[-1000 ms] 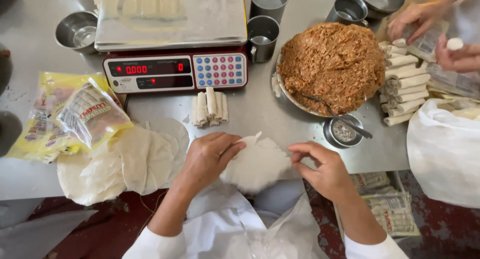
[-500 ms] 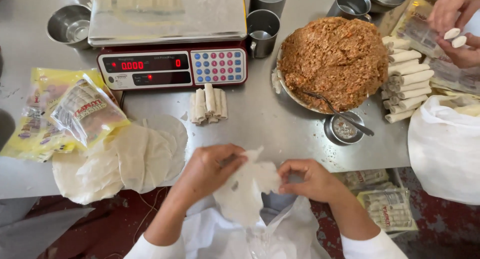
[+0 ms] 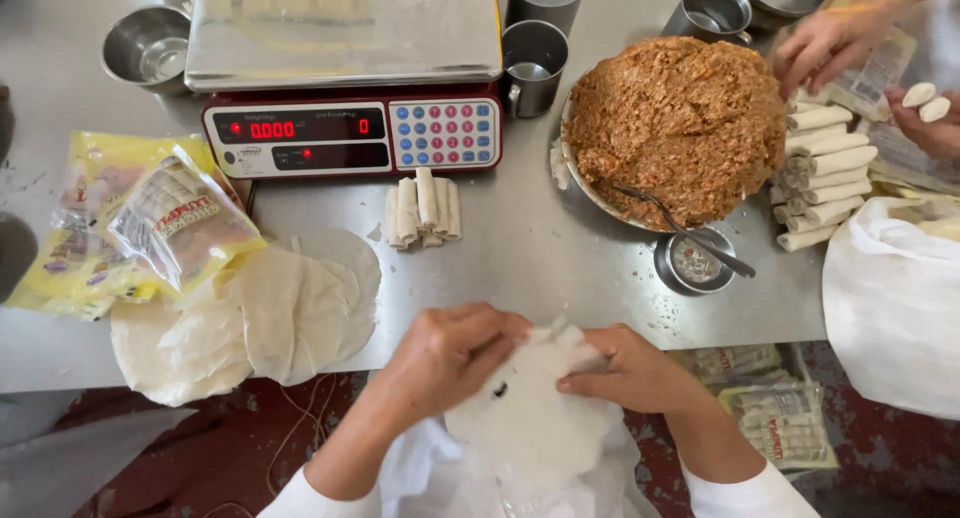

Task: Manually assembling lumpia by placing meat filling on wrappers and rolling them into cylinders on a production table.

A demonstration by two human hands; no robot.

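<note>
Both hands, left hand (image 3: 445,356) and right hand (image 3: 630,370), pinching one thin white wrapper (image 3: 525,418) at the near edge of the steel bench (image 3: 540,248). Behind: small rolls (image 3: 423,208), red scale (image 3: 350,128), bowl of brown filling (image 3: 675,123).

scale (image 3: 345,88) back-centre on desk (image 3: 540,258) | rolls (image 3: 422,210) just before scale | filling bowl (image 3: 675,128) right of scale | wrapper stack (image 3: 250,318) front-left | packets (image 3: 140,228) left of stack

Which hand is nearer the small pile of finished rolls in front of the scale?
Left. The left hand sits just below the rolls, almost straight under them. The right hand is farther off to the right; both hold the thin wrapper.
</note>
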